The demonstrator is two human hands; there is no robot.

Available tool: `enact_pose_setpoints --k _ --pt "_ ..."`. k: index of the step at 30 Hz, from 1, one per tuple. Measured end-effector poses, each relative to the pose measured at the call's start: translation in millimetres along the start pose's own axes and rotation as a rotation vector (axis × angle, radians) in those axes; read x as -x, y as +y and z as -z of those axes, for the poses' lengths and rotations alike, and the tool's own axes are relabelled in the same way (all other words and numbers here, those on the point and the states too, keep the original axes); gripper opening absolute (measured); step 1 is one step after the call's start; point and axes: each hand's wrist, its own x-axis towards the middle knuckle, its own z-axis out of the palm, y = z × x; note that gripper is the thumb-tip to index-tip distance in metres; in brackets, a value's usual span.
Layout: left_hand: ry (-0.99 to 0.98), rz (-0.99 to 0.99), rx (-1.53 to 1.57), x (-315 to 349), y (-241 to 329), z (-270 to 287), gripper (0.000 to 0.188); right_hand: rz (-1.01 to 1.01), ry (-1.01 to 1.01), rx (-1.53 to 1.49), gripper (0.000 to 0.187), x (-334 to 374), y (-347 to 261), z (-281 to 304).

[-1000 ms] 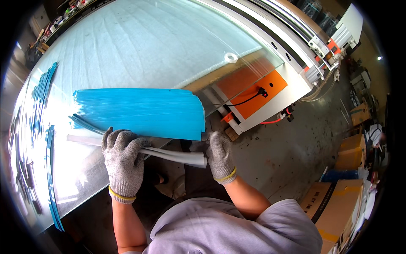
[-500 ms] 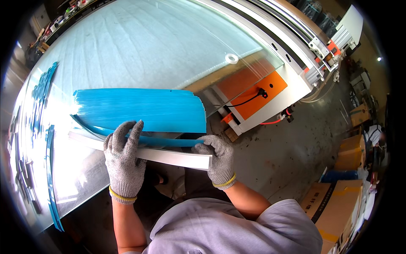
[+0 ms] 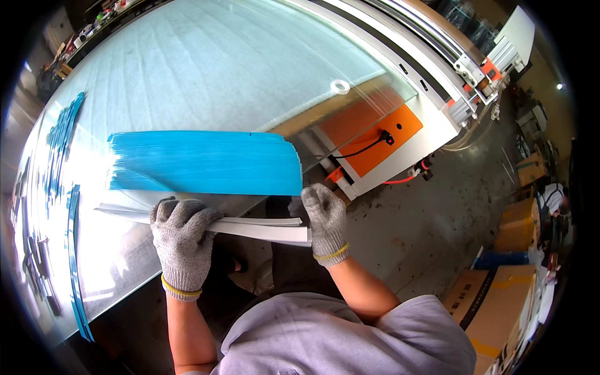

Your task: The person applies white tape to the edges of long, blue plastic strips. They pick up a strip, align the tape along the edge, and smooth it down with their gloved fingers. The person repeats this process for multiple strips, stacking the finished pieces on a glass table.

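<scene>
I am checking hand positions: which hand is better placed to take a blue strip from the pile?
Probably the right hand: it is beside the near right corner of the blue pile, while the left hand grips white strips.

Lettering on a cardboard box (image 3: 505, 307), off to the worker's right.
From over here I can spot a short row of large dark characters (image 3: 460, 291) printed across its brown surface, slanting close alongside a black band (image 3: 476, 300). The band seems to carry small pale marks of its own, too fine for me to make out from where I'm standing.
</scene>
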Motion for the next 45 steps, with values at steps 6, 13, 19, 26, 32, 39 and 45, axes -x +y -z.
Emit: enact_pose_setpoints --k 6,13,19,26,32,39,45 --pt "0.028 -0.002 -0.017 -4 3 4 0.034 -0.013 0.057 0.032 0.011 -2 -3 -9" --pt "0.029 0.072 0.045 -8 8 1 0.054 0.405 -0.104 0.274 0.013 14 -1 7" --pt "-0.012 -0.027 0.001 -2 0 4 0.043 0.758 -0.091 0.576 0.023 -11 -22 19" --pt "0.061 -0.023 0.004 -1 -3 -2 0.033 0.948 -0.185 0.965 0.016 -77 -43 -3" --pt "0.044 0.054 -0.008 -2 -2 -1 0.032 0.925 0.008 0.947 0.012 -109 -48 -8" --pt "0.033 0.088 -0.013 -1 -2 -3 0.033 0.92 -0.453 0.503 0.054 -19 -50 2" --pt "0.074 0.063 -0.049 -1 -1 1 0.029 1.007 -0.354 0.681 0.029 -21 -37 -7"
